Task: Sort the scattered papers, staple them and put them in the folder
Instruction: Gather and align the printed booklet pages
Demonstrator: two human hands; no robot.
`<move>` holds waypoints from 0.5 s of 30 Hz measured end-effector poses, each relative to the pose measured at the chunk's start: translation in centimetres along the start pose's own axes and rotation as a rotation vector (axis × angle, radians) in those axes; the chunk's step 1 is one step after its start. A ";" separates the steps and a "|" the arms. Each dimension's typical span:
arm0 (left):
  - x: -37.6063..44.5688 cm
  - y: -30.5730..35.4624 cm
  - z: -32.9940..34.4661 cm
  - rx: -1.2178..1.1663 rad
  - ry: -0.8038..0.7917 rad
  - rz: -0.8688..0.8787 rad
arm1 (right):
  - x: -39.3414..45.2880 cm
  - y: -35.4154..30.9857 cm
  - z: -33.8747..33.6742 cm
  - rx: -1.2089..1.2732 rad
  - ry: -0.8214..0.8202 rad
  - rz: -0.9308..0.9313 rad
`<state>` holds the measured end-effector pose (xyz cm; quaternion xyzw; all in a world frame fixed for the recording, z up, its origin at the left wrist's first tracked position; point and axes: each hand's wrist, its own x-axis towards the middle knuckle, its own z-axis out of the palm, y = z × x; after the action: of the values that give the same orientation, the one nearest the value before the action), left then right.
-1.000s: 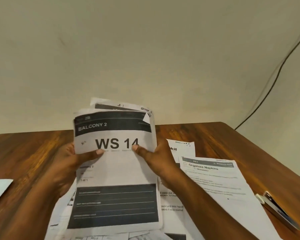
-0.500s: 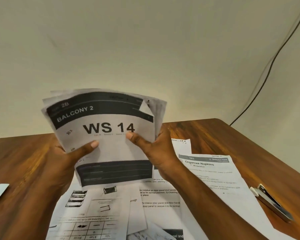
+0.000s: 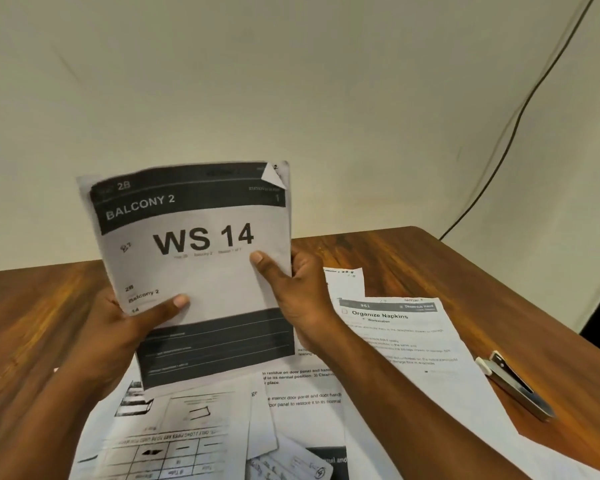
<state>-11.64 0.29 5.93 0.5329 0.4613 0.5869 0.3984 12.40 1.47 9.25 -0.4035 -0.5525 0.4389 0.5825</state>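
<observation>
I hold a stack of papers [image 3: 201, 271] upright above the table; its top sheet reads "BALCONY 2" and "WS 14", with a folded top right corner. My left hand [image 3: 132, 327] grips the stack's lower left edge, thumb on the front. My right hand [image 3: 291, 292] grips the right edge, thumb pressed below the "14". More loose papers [image 3: 222, 427] lie scattered flat under my arms. A sheet headed "Organize Napkins" [image 3: 406, 341] lies to the right. A metal stapler [image 3: 513, 386] rests on the table at the right. No folder is visible.
The wooden table [image 3: 430, 265] reaches back to a plain pale wall. A black cable [image 3: 520, 123] runs down the wall at the right. The table's right edge slants toward me past the stapler.
The fanned sheets have been squared into one tidy stack and tilted a little. My left hand slid down to the lower left edge; the right stays on the right edge.
</observation>
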 end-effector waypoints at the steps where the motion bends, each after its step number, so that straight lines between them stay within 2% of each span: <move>1: -0.1 0.2 0.4 0.032 0.000 0.021 | -0.1 0.0 0.1 -0.038 -0.013 0.027; 6: 0.2 0.9 0.2 0.106 0.129 0.040 | 0.3 -1.6 -0.9 -0.187 -0.047 0.120; 7: 0.5 0.8 0.0 0.093 0.160 0.052 | 0.6 -1.5 -1.9 -0.285 -0.031 0.115; 8: 0.5 1.0 -0.2 0.069 0.187 0.046 | 1.1 -1.3 -3.1 -0.478 -0.023 0.062; 10: 0.9 0.5 -1.2 0.025 0.223 0.029 | 2.0 -0.4 -6.3 -1.052 -0.054 0.021; 12: 1.1 0.7 -1.4 0.045 0.193 0.053 | 2.8 0.5 -9.4 -1.396 -0.102 0.188; 15: 0.9 1.7 -0.9 0.131 0.119 0.074 | 3.2 0.2 -14.3 -1.492 -0.019 0.486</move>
<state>-12.58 0.62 7.76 0.5388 0.5016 0.6005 0.3123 26.63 4.77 9.02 -0.7940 -0.6025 0.0703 0.0402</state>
